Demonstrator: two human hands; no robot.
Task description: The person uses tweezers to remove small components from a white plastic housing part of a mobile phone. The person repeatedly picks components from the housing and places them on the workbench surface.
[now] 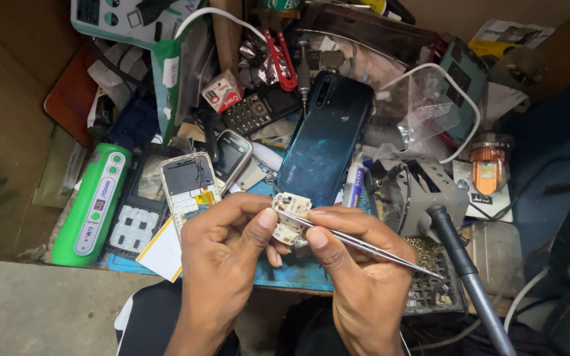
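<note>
Tweezers (pixel 357 242) sit pinched in the right hand (pixel 357 277), tips touching a small white circuit part (pixel 289 217) that the left hand (pixel 222 254) grips between thumb and fingers. The part hangs just below the dark blue smartphone (pixel 321 142); left of that phone lies an opened keypad handset (pixel 189 188), farther left a green power bank (pixel 94 204)

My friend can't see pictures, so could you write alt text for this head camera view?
A left hand holds a small white part while the right hand touches metal tweezers to it, above a cluttered bench with a dark blue smartphone and opened keypad phones.
</note>
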